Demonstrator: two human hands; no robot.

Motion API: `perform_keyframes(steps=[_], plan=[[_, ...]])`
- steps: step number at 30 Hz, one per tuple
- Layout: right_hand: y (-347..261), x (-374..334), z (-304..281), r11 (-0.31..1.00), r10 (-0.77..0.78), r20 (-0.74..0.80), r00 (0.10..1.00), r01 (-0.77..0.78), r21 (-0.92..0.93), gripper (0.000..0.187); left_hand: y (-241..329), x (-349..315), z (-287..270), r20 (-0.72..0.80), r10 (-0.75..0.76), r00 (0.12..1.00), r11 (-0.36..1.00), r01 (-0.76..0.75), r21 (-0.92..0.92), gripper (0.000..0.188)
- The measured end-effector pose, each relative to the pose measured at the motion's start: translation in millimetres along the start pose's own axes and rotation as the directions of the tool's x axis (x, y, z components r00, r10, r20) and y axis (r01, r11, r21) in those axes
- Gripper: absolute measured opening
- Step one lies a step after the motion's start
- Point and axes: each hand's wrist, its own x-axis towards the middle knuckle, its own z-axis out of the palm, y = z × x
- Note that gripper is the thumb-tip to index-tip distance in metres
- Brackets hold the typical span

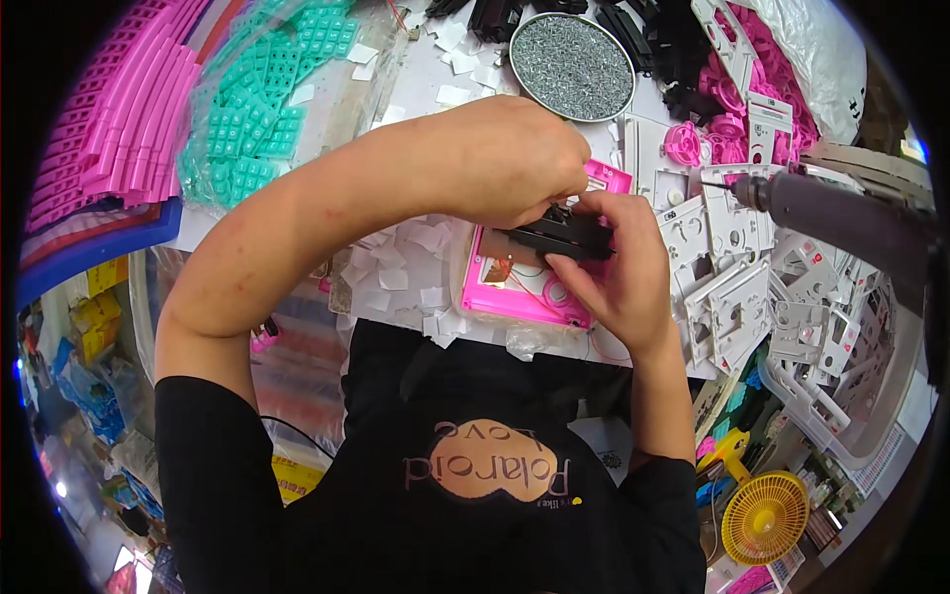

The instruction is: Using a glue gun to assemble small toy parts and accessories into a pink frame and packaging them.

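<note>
Both my hands meet over a pink plastic housing point(515, 287) lying on the white work surface. My left hand point(505, 158) comes across from the left and pinches a black plastic part point(564, 238) from above. My right hand point(614, 267) grips the same black part from the right side and below, thumb on top. Thin wires and a small round piece show inside the open pink housing. The underside of the black part is hidden by my fingers.
A round tin of small screws point(572, 65) sits behind my hands. An electric screwdriver point(841, 213) hangs at the right over a pile of white plastic panels point(762, 297). Teal keypads point(257, 109) and pink strips point(119, 119) lie at left, black parts and pink parts at back right. A yellow fan point(764, 515) stands low right.
</note>
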Motion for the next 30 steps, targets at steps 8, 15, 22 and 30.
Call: perform_keyframes(steps=[8, 15, 22, 30], plan=[[2, 0, -2, 0.998, -0.021, 0.059, 0.998, 0.025, -0.062, 0.053, 0, 4, -8, 0.166, -0.073, 0.983, 0.996, 0.082, -0.047, 0.012], [4, 0, -2, 0.999, -0.013, 0.049, 0.999, 0.015, -0.044, 0.052, 0, -4, -8, 0.119, -0.040, 0.992, 0.993, 0.053, -0.106, 0.012], [8, 2, -5, 0.995, -0.034, 0.081, 0.996, 0.041, -0.086, 0.047, -2, 1, -6, 0.147, -0.129, 0.981, 0.981, 0.148, -0.128, 0.011], [9, 4, -5, 0.996, -0.037, 0.090, 0.995, 0.043, -0.073, 0.047, -10, -4, -2, 0.113, -0.076, 0.991, 0.961, 0.102, -0.255, 0.014]])
